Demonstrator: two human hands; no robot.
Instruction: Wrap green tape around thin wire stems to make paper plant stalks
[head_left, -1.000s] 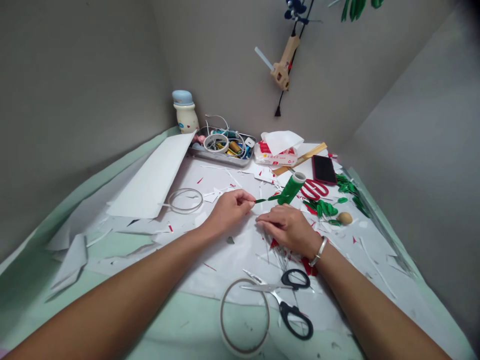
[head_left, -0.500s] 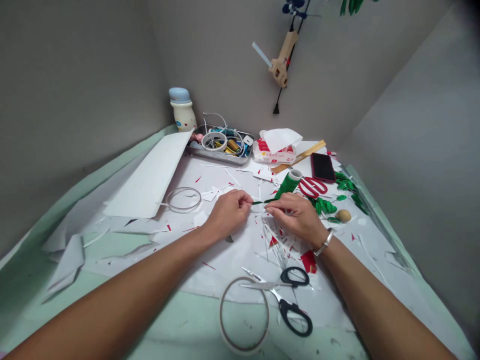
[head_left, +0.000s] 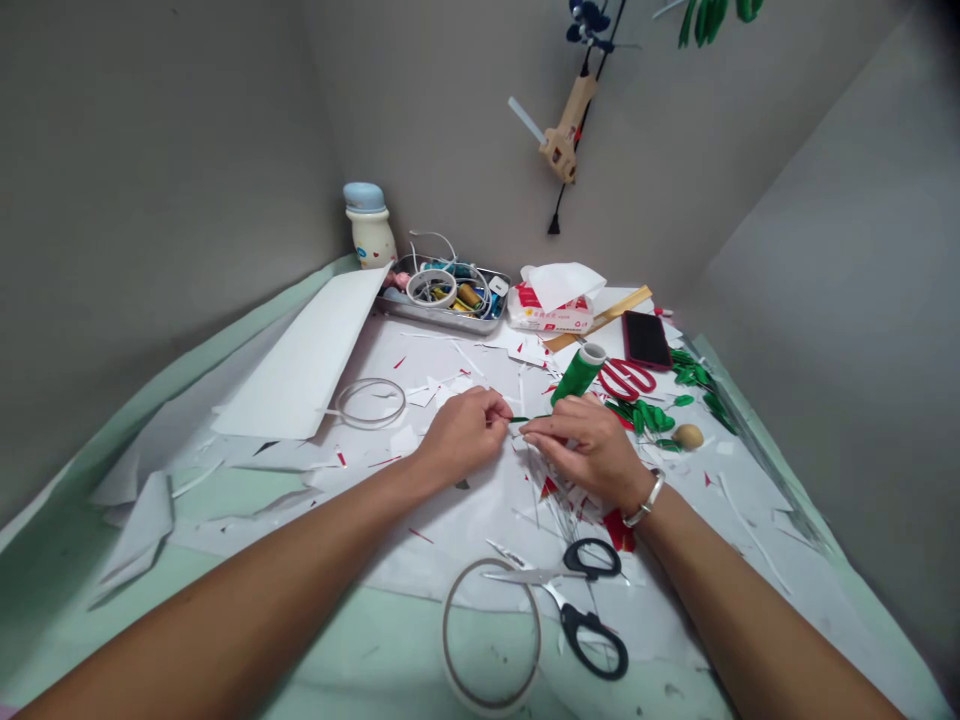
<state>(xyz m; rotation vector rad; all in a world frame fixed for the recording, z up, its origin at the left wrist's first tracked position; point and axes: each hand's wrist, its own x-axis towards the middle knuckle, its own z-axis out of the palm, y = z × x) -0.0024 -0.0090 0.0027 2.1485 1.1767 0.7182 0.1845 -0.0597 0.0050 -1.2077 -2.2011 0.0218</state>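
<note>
Left hand and right hand meet above white paper scraps; fingers of both closed in tight pinches on one thin green strip, which sits in the air between the hands; green tape roll stands just past the right hand, link to strip unclear; risk: a loosened pinch lets the strip slip, too much pull could tear it; counts: two scissors, black-handled and red-handled; two clear tape rings, one by the white card, other near the body; one phone; one wall-hung hot glue gun; green leaves too many to count.
</note>
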